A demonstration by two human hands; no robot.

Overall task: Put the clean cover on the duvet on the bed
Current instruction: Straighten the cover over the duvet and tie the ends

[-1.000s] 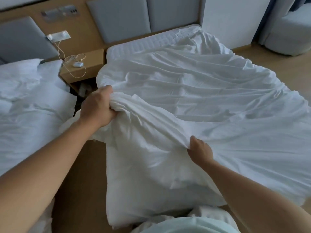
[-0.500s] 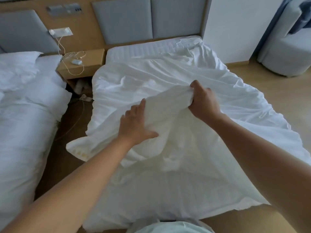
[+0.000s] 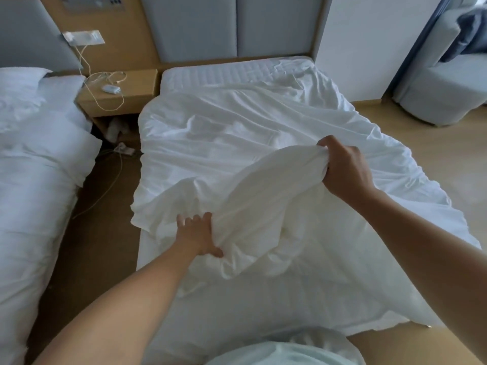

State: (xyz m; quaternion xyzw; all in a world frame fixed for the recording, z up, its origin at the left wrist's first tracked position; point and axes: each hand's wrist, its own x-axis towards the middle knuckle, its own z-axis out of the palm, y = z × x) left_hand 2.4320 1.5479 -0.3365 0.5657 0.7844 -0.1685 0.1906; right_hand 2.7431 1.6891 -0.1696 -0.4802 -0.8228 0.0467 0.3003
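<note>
A crumpled white duvet cover (image 3: 237, 133) lies spread over the bed (image 3: 237, 72), whose quilted mattress shows at the head end. My right hand (image 3: 345, 169) grips a bunched ridge of the white fabric (image 3: 276, 185) and holds it lifted above the middle of the bed. Lower down, my left hand (image 3: 196, 233) presses against the near left end of that ridge with its fingers straight and spread. I cannot tell duvet from cover in the bunch; both are white.
A second bed (image 3: 34, 154) with white bedding stands at the left across a narrow floor gap with a cable (image 3: 110, 175). A wooden nightstand (image 3: 137, 83) with a charger sits between the headboards. A grey armchair (image 3: 448, 83) stands at the far right.
My right hand has let go near the front, taken a new hold of the bunched fabric and lifted it to the right. My left hand left the bed's left edge and now presses the fold.
</note>
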